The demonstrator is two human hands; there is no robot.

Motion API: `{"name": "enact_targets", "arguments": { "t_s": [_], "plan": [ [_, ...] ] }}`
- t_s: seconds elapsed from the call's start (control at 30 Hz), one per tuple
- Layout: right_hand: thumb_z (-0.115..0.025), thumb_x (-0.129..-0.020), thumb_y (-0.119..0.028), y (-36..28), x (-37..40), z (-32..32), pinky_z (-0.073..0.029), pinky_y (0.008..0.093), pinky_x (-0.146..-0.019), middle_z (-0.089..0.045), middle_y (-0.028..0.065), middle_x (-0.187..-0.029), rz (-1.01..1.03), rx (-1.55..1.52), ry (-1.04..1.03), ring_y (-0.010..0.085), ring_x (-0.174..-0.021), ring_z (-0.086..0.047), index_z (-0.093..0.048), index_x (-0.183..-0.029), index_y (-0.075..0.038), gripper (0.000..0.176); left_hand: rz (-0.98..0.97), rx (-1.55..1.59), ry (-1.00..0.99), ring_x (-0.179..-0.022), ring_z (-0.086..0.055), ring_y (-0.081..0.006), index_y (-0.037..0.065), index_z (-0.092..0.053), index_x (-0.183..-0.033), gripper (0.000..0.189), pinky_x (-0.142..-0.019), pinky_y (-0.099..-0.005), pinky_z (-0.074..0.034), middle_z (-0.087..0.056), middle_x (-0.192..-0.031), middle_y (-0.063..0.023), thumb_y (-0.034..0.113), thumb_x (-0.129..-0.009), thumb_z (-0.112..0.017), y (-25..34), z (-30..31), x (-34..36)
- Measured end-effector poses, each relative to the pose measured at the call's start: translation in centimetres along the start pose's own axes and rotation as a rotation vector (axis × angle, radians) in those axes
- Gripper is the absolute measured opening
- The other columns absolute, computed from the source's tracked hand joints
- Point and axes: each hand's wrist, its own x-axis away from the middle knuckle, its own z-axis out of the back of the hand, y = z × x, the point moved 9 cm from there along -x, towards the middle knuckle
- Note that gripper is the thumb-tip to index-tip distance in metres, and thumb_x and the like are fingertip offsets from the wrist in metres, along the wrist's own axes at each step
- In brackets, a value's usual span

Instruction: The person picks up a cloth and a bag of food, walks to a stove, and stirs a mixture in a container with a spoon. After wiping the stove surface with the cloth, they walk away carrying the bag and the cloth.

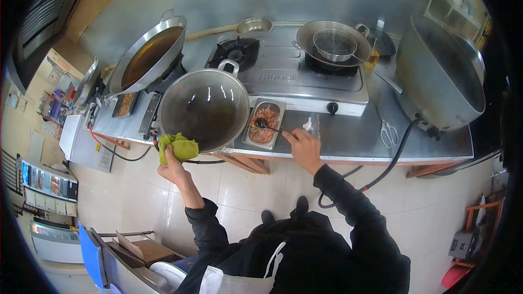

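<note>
My left hand (173, 169) is closed around a green cloth (178, 148), which covers the near rim of a wok (231, 95). A little dark liquid lies in the bottom of that wok, and its far loop handle points away from me. In my right hand (305, 149) is the handle of a dark ladle (262, 123). Its bowl rests in reddish chopped food (265, 135) inside a rectangular metal tray (280, 110), just right of the wok.
A gas stove (272, 87) carries a second wok (305, 32) with a wire strainer (333, 43). Left stands a large pan of brown liquid (152, 57); right, a big pot (430, 76). Scissors (388, 133) lie on the counter. A black hose (400, 155) hangs over its front edge.
</note>
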Motion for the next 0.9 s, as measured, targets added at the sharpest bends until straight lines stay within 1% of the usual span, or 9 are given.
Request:
{"name": "enact_targets", "arguments": {
  "t_s": [0.07, 0.1, 0.3, 0.4, 0.5, 0.6, 0.7, 0.8, 0.9],
  "plan": [
    [-0.059, -0.069, -0.004, 0.2, 0.0, 0.4, -0.048, 0.0309, -0.059, -0.055, 0.0014, -0.078, -0.014, -0.013, 0.03, 0.0184, -0.071, -0.058, -0.069, -0.096, -0.012, 0.03, -0.038, -0.018, -0.01, -0.07, -0.066, -0.0251, -0.017, -0.061, -0.091, 0.032, -0.059, -0.0354, -0.057, -0.065, -0.084, -0.0184, 0.011, -0.077, -0.068, 0.3, -1.1, 0.0],
    [-0.059, -0.069, -0.003, 0.2, 0.1, 0.6, -0.048, 0.031, -0.059, -0.056, 0.0013, -0.078, -0.022, -0.021, 0.045, 0.0184, -0.071, -0.058, -0.069, -0.096, -0.012, 0.03, -0.017, -0.027, -0.006, -0.069, -0.065, -0.0184, -0.016, -0.063, -0.089, 0.028, -0.065, -0.0283, -0.053, -0.067, -0.082, -0.0143, 0.01, -0.079, -0.067, 0.2, -1.6, 0.1],
    [-0.059, -0.07, -0.001, 1.7, 0.8, 0.6, -0.048, 0.0327, -0.057, -0.058, 0.0017, -0.078, -0.16, -0.147, 0.061, 0.0197, -0.07, -0.06, -0.069, -0.097, -0.014, 0.031, -0.072, -0.012, -0.049, -0.068, -0.065, -0.0176, -0.015, -0.064, -0.088, 0.026, -0.065, -0.0282, -0.053, -0.067, -0.081, -0.0142, 0.009, -0.079, -0.066, 1.1, -4.1, 0.9],
    [-0.058, -0.073, -0.001, 2.3, 0.9, 0.8, -0.048, 0.0339, -0.057, -0.059, 0.0015, -0.077, -0.206, -0.168, 0.034, 0.0209, -0.07, -0.061, -0.068, -0.096, -0.015, 0.029, -0.108, -0.041, -0.067, -0.069, -0.065, -0.0171, -0.015, -0.064, -0.089, 0.025, -0.065, -0.0285, -0.053, -0.067, -0.082, -0.0143, 0.008, -0.079, -0.066, 0.8, -4.8, 0.6],
    [-0.056, -0.076, -0.001, 3.4, 1.7, 0.7, -0.048, 0.0344, -0.057, -0.061, 0.001, -0.077, -0.318, -0.283, 0.074, 0.0215, -0.069, -0.061, -0.067, -0.097, -0.015, 0.027, -0.147, -0.071, -0.086, -0.07, -0.065, -0.017, -0.016, -0.064, -0.091, 0.026, -0.065, -0.0286, -0.053, -0.068, -0.083, -0.0149, 0.008, -0.08, -0.065, 1.2, -5.7, 0.7],
    [-0.055, -0.081, -0.003, 4.6, 2.5, 0.6, -0.047, 0.0329, -0.057, -0.063, 0.0011, -0.075, -0.466, -0.348, 0.092, 0.0209, -0.066, -0.061, -0.067, -0.097, -0.015, 0.024, -0.176, -0.133, -0.093, -0.073, -0.065, -0.018, -0.015, -0.062, -0.092, 0.027, -0.068, -0.0293, -0.054, -0.067, -0.086, -0.0147, 0.008, -0.079, -0.067, 1.3, -6.2, 0.7],
    [-0.055, -0.084, -0.006, 5.9, 3.1, 0.2, -0.046, 0.0314, -0.056, -0.064, 0.0015, -0.075, -0.6, -0.435, 0.123, 0.0204, -0.063, -0.062, -0.067, -0.097, -0.015, 0.02, -0.269, -0.111, -0.139, -0.073, -0.065, -0.0172, -0.014, -0.063, -0.093, 0.027, -0.068, -0.0288, -0.053, -0.067, -0.086, -0.0141, 0.009, -0.08, -0.066, 1.1, -7.0, 0.4],
    [-0.055, -0.086, -0.009, 6.7, 3.1, 0.1, -0.046, 0.0308, -0.056, -0.065, 0.0016, -0.076, -0.642, -0.459, 0.151, 0.0195, -0.062, -0.062, -0.066, -0.098, -0.015, 0.018, -0.302, -0.218, -0.141, -0.073, -0.065, -0.0164, -0.013, -0.064, -0.093, 0.026, -0.067, -0.0282, -0.052, -0.068, -0.085, -0.0133, 0.01, -0.081, -0.066, 2.4, -7.8, 1.2],
    [-0.055, -0.087, -0.01, 7.1, 2.8, 0.1, -0.046, 0.031, -0.056, -0.066, 0.0017, -0.077, -0.678, -0.453, 0.134, 0.0189, -0.063, -0.062, -0.066, -0.099, -0.016, 0.018, -0.327, -0.319, -0.146, -0.067, -0.066, -0.0151, -0.01, -0.068, -0.089, 0.027, -0.065, -0.0278, -0.051, -0.069, -0.076, -0.0116, 0.017, -0.083, -0.065, 3.1, -8.5, 1.7]
  ]
}}
